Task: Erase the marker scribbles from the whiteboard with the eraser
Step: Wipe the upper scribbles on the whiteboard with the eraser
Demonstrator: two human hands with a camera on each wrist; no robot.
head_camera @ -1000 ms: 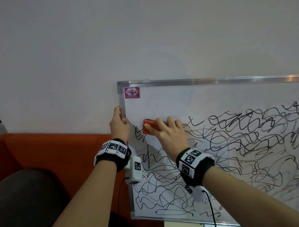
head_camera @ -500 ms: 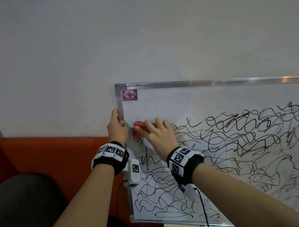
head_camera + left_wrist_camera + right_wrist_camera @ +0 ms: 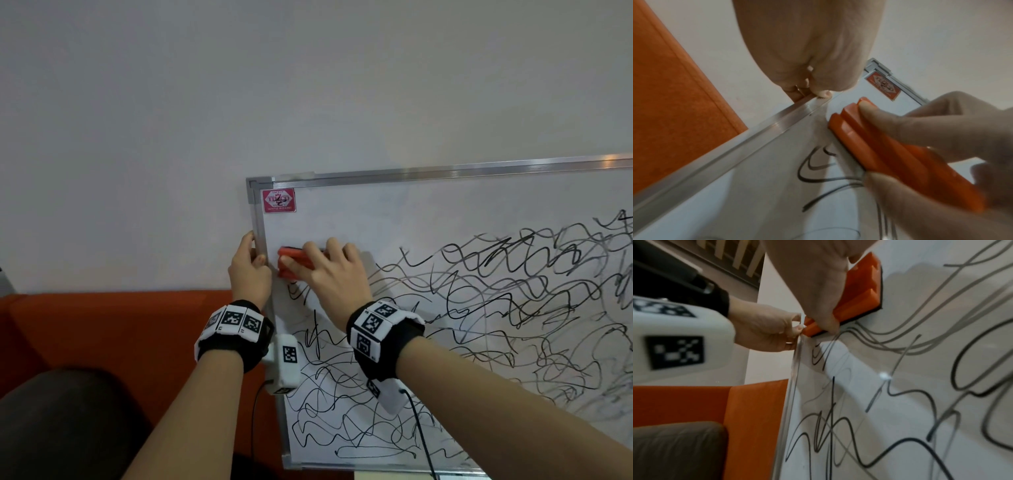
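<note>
A metal-framed whiteboard (image 3: pixel 445 212) leans against the wall, covered in black scribbles (image 3: pixel 479 308) over its middle and lower part; the top strip is wiped. My right hand (image 3: pixel 329 274) grips an orange eraser (image 3: pixel 291 262) and presses it flat on the board near the left frame. The eraser (image 3: pixel 869 142) shows with my thumb and fingers around it, and again from below as the eraser (image 3: pixel 861 293) with its dark felt on the board. My left hand (image 3: pixel 248 270) pinches the board's left frame (image 3: pixel 735 146), just left of the eraser.
A red label (image 3: pixel 279 200) sits in the board's top left corner. An orange sofa back (image 3: pixel 102 335) lies behind and left of the board, with a dark cushion (image 3: pixel 61 428) at the lower left. Plain white wall (image 3: pixel 239 85) fills the space above.
My right hand has slid the eraser leftward along the board until it sits close to the left frame. The left hand kept its hold on the frame.
</note>
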